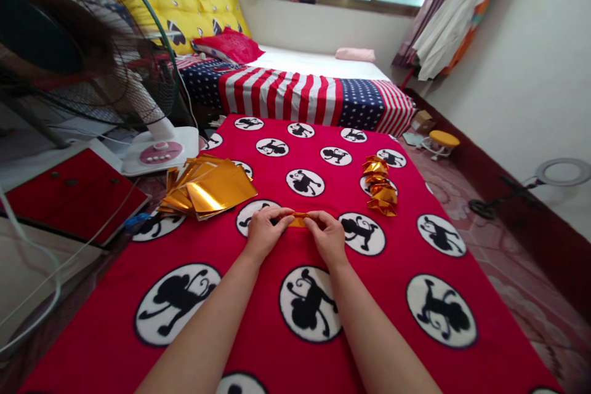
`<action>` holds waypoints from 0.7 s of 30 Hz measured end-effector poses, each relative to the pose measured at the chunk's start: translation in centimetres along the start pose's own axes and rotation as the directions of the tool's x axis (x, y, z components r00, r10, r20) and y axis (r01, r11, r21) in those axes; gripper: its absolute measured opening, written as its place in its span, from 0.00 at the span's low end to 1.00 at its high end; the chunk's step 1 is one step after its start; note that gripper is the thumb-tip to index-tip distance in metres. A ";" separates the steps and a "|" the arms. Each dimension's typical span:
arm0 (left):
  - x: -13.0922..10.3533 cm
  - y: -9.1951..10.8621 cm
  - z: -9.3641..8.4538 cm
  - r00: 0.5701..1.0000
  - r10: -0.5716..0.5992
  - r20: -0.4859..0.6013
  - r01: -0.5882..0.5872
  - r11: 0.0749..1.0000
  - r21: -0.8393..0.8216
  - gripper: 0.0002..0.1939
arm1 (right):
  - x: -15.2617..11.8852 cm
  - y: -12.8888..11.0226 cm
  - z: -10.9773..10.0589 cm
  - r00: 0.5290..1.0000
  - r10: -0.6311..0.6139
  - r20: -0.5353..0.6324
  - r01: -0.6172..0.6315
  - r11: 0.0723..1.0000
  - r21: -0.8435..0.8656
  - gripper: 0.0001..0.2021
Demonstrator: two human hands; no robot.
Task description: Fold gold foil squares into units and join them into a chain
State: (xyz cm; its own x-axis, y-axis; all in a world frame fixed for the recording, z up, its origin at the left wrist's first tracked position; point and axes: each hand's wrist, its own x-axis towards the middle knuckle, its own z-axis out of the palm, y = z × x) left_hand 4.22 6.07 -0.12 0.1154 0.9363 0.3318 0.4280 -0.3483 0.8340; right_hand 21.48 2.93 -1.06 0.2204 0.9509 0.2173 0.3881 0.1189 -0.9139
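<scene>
Between my two hands is a small piece of gold foil paper (299, 220), partly folded, low over the red cloth with monkey prints (258, 332). My left hand (268, 231) pinches its left end between thumb and fingers. Its right end is pinched in my right hand (327, 235). To the left of my hands lies a fanned stack of flat gold sheets (219, 186). A row of several folded gold foil pieces (379, 186) rests on the cloth to the right. My fingers hide both ends of the paper.
A large fan (159, 141) stands at the left beside a red panel (74, 194). Beyond the cloth is a bed with a striped, starred cover (295, 95). A yellow stool (444, 138) and a ring light (563, 172) stand at the right.
</scene>
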 end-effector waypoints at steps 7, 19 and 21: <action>0.0 -0.3 0.0 1.000 0.018 -0.022 -0.019 0.998 -0.067 0.08 | 0.0 -0.4 0.0 0.999 -0.043 0.003 0.043 0.996 0.077 0.08; 0.0 0.6 -0.3 0.996 0.046 -0.073 -0.053 0.995 -0.089 0.08 | -0.1 -1.4 0.9 0.992 -0.123 -0.026 0.125 0.970 0.206 0.05; 0.0 0.7 -0.3 0.998 0.041 -0.054 -0.044 0.997 -0.063 0.08 | -0.3 -1.4 1.1 0.992 -0.117 -0.046 0.124 0.968 0.217 0.05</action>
State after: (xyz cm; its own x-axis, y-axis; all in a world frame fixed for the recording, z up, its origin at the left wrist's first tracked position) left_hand 4.24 5.86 0.63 0.0843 0.9174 0.3889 0.3656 -0.3916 0.8444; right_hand 19.91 2.82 -0.16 0.2143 0.9165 0.3378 0.2090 0.2949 -0.9324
